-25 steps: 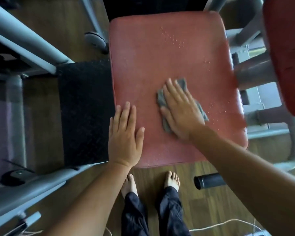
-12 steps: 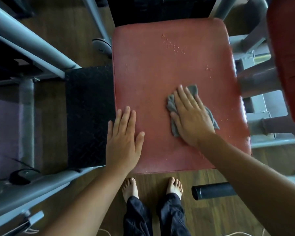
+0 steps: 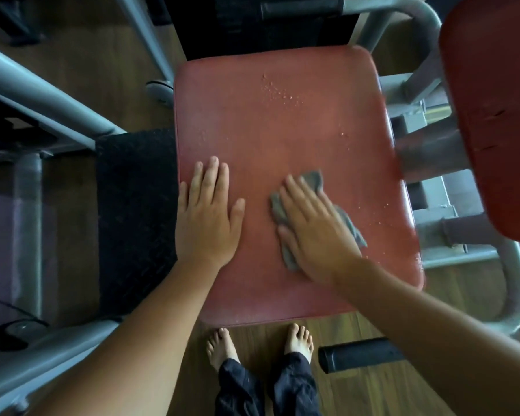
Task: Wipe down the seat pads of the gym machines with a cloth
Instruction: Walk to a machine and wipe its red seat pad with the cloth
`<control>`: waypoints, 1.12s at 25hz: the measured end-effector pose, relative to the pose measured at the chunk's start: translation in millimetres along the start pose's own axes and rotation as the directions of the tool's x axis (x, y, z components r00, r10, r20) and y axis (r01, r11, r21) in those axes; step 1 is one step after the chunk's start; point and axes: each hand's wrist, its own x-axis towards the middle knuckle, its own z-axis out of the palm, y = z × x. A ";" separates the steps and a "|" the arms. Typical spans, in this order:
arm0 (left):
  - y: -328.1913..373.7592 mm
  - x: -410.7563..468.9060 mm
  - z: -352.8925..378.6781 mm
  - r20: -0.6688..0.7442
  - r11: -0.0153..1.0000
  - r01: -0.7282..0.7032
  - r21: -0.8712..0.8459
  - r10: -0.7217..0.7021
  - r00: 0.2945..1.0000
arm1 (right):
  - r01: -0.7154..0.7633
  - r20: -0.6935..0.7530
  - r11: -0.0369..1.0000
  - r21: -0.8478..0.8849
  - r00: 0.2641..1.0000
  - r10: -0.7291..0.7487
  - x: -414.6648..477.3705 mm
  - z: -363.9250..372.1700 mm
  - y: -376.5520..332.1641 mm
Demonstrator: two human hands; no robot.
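Two bare feet [image 3: 219, 346] stand on the wood floor [image 3: 357, 394], just by the near edge of the red seat pad [image 3: 267, 130]. The left hand [image 3: 207, 217] lies flat on the pad, fingers straight, holding nothing. The right hand [image 3: 315, 232] presses flat on a grey cloth [image 3: 312, 180] near the pad's middle, fingers not curled round it. Farther back, small drops [image 3: 278, 91] sit on the pad.

Cloth [image 3: 313, 180] mostly under the right hand [image 3: 315, 232] — second red pad [image 3: 492, 115] half beyond the right edge

Grey frame tubes [image 3: 42, 94], black tread plate [image 3: 135, 205] — bare feet [image 3: 219, 345] on wooden floor [image 3: 81, 64].
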 end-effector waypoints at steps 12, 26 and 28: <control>0.9 1.5 -0.1 -0.006 1.000 -0.003 -0.023 0.003 1.000 | -0.093 -0.008 0.994 -0.060 0.996 0.093 -9.7 -5.6 26.7; -0.4 0.8 -0.2 -0.034 0.998 -0.024 -0.061 0.022 0.999 | 0.174 0.133 0.982 -0.079 0.978 -0.162 -95.1 -10.4 64.9; 0.1 0.1 0.0 -0.041 0.998 -0.033 -0.061 0.030 0.999 | 0.120 0.093 0.987 -0.105 0.990 -0.110 -80.3 -18.8 102.6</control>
